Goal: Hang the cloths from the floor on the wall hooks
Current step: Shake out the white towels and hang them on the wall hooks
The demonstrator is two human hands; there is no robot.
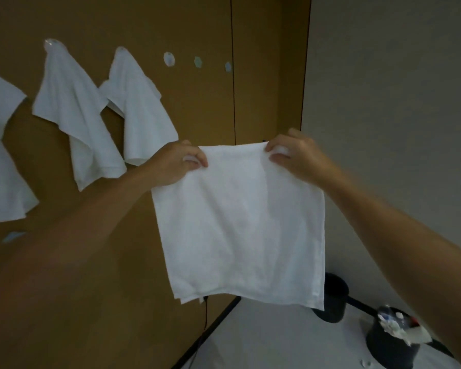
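Two hands hold one white cloth (240, 222) up in front of the brown wall (197, 107). At the top left corner the left hand (176, 163) pinches the hem, thumb and fingers closed on it. At the top right corner the right hand (296, 155) pinches the same way. Top edge runs roughly level between them. The cloth hangs flat below both hands, layered at the bottom left corner, lower edge clear of the floor (264, 342).

Three more cloths hang on the wall to the left: first cloth (0, 155) cut by the frame edge, second cloth (72, 110), third cloth (141, 113). The last two drape from hooks at their tops. The third cloth's lower corner sits just beside the left hand.

Bare hooks (169, 59), three in a row, sit above the held cloth, well apart from it. Grey wall (383, 102) to the right.

On the floor, the near bin (391, 342) holds rubbish, and the far bin (333, 296) is partly hidden behind the cloth.
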